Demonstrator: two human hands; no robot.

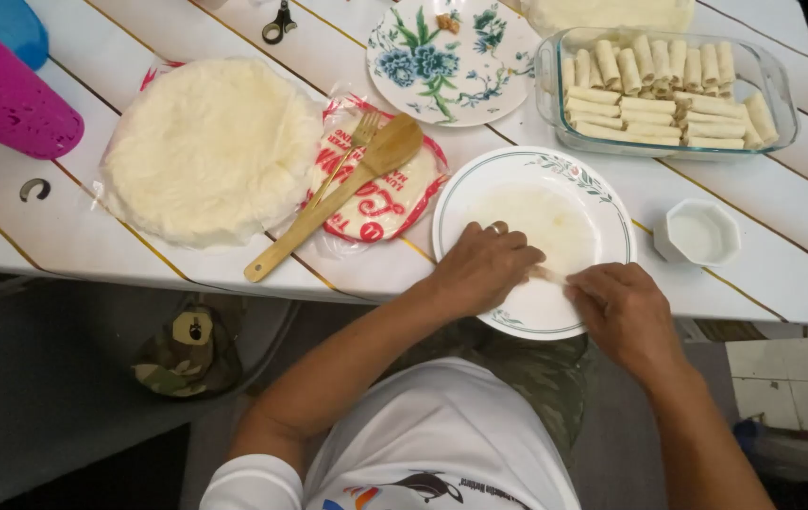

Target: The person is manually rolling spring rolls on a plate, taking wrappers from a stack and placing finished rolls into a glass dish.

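Note:
A thin round wrapper (541, 222) lies on a white plate (612, 203) with a green rim and leaf pattern, at the table's near edge. My left hand (481, 267) and my right hand (623, 312) both press on the wrapper's near edge, fingers curled over a partly formed roll (551, 276) between them. A ring shows on my left hand. The filling is hidden under the wrapper and my fingers.
A glass dish (763, 71) of several finished rolls sits at the back right. A small white bowl (701, 231) stands right of the plate. A stack of wrappers (205, 146), a wooden spatula (328, 203) and fork on a packet, a floral plate (451, 61) and a pink cup (7, 94) lie left.

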